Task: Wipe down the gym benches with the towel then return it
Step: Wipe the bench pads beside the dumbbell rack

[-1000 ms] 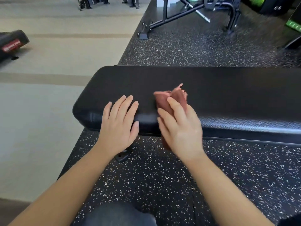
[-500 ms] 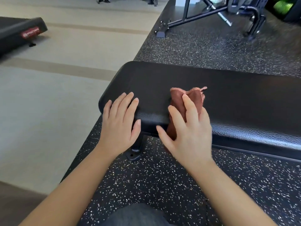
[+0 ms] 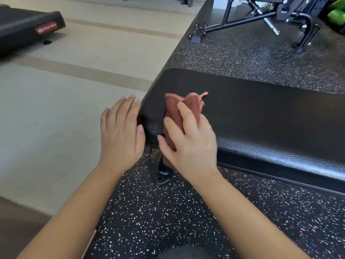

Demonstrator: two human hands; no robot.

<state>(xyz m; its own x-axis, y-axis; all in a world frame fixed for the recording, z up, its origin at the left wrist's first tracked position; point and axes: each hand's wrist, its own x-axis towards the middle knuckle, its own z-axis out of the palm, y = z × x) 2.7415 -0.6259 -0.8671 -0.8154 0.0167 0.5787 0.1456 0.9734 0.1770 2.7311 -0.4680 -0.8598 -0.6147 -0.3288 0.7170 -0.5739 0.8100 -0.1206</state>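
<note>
At the far left a second black padded bench with a red label (image 3: 28, 28) is standing on the pale smooth floor (image 3: 56, 113), well apart from the work. Nearer the middle, the person's left hand (image 3: 121, 131) is lying with straight, relaxed fingers against the rounded end of the long black vinyl-padded gym bench (image 3: 261, 116). It is holding nothing and is probably steadying the body or the pad while the other hand is working. Just to its right, the rust-red crumpled towel (image 3: 177, 107) is sitting on the bench's end corner, draping over the near edge and hanging down under the palm. The right hand (image 3: 190, 144) is pressing it flat with spread, fairly straight fingers rather than bunching it in a fist, which is likely keeping a broad face of cloth against the vinyl for wiping. Below the hands the bench's black metal foot (image 3: 161, 177) is resting on the dark speckled rubber flooring (image 3: 186, 217), and a black steel frame of other equipment (image 3: 261, 19) is standing at the upper right. Compared with a second ago, the towel and right hand have travelled along the pad to its very end, and the left hand, which was lying on the bench top, has slipped off to the end face.
</note>
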